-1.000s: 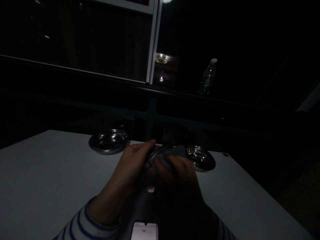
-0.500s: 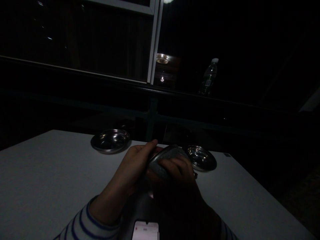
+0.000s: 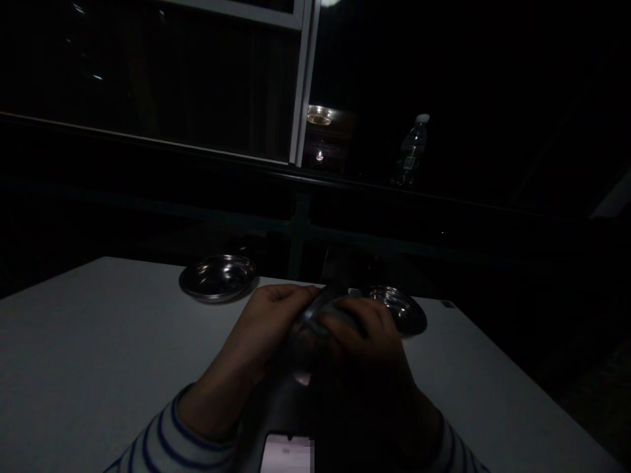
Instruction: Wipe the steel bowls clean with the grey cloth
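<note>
My left hand (image 3: 263,322) is closed on a shiny metal dish (image 3: 315,307), which it keeps tilted above the table. Only the rim and a strip of the dish show; my fingers and deep shadow cover the remainder. Curled against the dish, my right hand (image 3: 369,332) grips a greyish cloth (image 3: 348,317), partly seen between the fingers. Its exact kind is hard to make out in the dim light.
Shallow metal bowls rest on the white table (image 3: 123,355): one bowl (image 3: 217,295) left, another bowl (image 3: 411,322) right, partly behind my right hand. A lit phone (image 3: 286,456) lies close to me. A plastic bottle (image 3: 411,151) stands beyond, near the window frame (image 3: 303,85).
My right hand has shifted slightly right and up against the dish. The dish has turned, so its rim shows steeper and less of the grey cloth is visible.
</note>
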A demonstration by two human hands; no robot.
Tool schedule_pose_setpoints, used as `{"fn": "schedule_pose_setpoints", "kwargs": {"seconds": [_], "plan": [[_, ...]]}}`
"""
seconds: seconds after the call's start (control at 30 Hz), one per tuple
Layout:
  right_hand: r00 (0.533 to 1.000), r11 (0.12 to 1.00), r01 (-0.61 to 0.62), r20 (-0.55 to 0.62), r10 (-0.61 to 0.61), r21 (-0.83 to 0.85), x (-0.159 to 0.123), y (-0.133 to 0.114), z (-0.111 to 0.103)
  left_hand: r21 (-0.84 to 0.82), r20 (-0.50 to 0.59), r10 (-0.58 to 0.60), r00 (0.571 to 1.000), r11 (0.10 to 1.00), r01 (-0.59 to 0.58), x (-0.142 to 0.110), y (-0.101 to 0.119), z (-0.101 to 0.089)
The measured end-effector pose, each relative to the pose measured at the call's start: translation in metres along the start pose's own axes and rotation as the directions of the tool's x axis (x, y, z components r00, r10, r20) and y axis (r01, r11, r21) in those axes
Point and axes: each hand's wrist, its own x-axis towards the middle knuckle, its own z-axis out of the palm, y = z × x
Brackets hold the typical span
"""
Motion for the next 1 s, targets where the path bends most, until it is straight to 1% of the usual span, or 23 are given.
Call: {"fn": "schedule_pose_setpoints", "kwargs": {"seconds": [0.03, 0.07, 0.17, 0.2, 0.23, 0.33, 0.4, 0.43, 0.47, 0.53, 0.57, 0.6, 0.63, 0.7, 0.77, 0.8, 0.9, 0.93, 1.0], "plan": [[1.000, 1.000, -0.013, 0.007, 0.013, -0.003, 0.000, 0.000, 0.000, 0.000, 0.012, -0.006, 1.000, 1.000, 0.006, 0.000, -0.001, 0.000], [1.000, 1.000, 0.007, 0.025, -0.006, -0.008, 0.000, -0.001, 0.000, 0.002, 0.017, -0.010, 1.000, 1.000, 0.010, 0.001, -0.001, -0.001], [0.990, 0.992, 0.126, 0.066, -0.125, -0.014, 0.000, -0.005, 0.000, 0.014, 0.012, -0.020, 1.000, 1.000, 0.020, 0.001, -0.003, -0.002], [0.987, 0.989, 0.148, 0.072, -0.146, -0.012, 0.000, -0.006, 0.000, 0.011, 0.013, -0.022, 1.000, 1.000, 0.022, 0.001, -0.003, -0.002], [0.987, 0.989, 0.145, 0.068, -0.144, -0.009, 0.000, -0.005, 0.000, 0.003, 0.017, -0.026, 1.000, 1.000, 0.026, 0.001, -0.003, -0.002], [0.998, 1.000, 0.029, 0.057, -0.029, 0.000, 0.000, 0.000, -0.002, -0.040, 0.034, -0.040, 0.999, 0.998, 0.041, 0.002, -0.003, -0.001], [0.999, 1.000, -0.010, 0.051, 0.011, -0.008, -0.001, 0.001, -0.001, -0.058, 0.033, -0.046, 0.998, 0.997, 0.048, 0.004, -0.004, -0.001], [0.998, 1.000, 0.005, 0.062, -0.005, -0.011, -0.001, -0.001, 0.000, -0.060, 0.033, -0.045, 0.998, 0.997, 0.047, 0.005, -0.004, -0.002], [0.996, 0.999, 0.048, 0.072, -0.047, -0.012, -0.002, -0.003, 0.002, -0.058, 0.032, -0.044, 0.999, 0.997, 0.046, 0.005, -0.005, -0.002], [0.989, 0.991, 0.133, 0.061, -0.132, -0.013, -0.003, -0.009, 0.006, -0.050, 0.021, -0.036, 0.999, 0.998, 0.037, 0.006, -0.006, -0.003], [0.988, 0.989, 0.148, 0.055, -0.146, -0.017, -0.003, -0.011, 0.007, -0.053, 0.014, -0.031, 0.999, 0.998, 0.031, 0.005, -0.006, -0.003], [0.989, 0.989, 0.143, 0.044, -0.142, -0.025, -0.003, -0.011, 0.008, -0.062, 0.007, -0.027, 1.000, 0.998, 0.027, 0.005, -0.005, -0.003], [0.993, 0.993, 0.111, 0.030, -0.110, -0.034, -0.002, -0.010, 0.008, -0.075, 0.006, -0.028, 1.000, 0.997, 0.028, 0.004, -0.005, -0.002], [1.000, 0.999, 0.005, 0.021, -0.004, -0.045, -0.001, -0.007, 0.005, -0.104, 0.007, -0.047, 0.999, 0.993, 0.047, 0.002, -0.003, -0.001], [0.999, 0.997, -0.050, 0.012, 0.051, -0.066, 0.000, -0.005, 0.003, -0.119, 0.005, -0.075, 0.997, 0.990, 0.075, 0.002, -0.002, 0.000], [0.999, 0.996, -0.047, 0.016, 0.048, -0.082, 0.000, -0.005, 0.003, -0.119, 0.005, -0.081, 0.997, 0.990, 0.081, 0.001, -0.001, 0.001], [0.998, 0.992, 0.035, 0.052, -0.029, -0.119, 0.000, -0.010, 0.004, -0.107, 0.023, -0.069, 0.997, 0.992, 0.071, 0.002, -0.003, -0.001], [0.998, 0.991, 0.043, 0.055, -0.036, -0.123, 0.000, -0.010, 0.004, -0.106, 0.028, -0.067, 0.997, 0.992, 0.070, 0.003, -0.003, -0.002], [0.999, 0.993, -0.015, 0.043, 0.020, -0.119, 0.002, -0.008, 0.003, -0.101, 0.026, -0.069, 0.997, 0.992, 0.071, 0.003, -0.005, -0.003]]}}
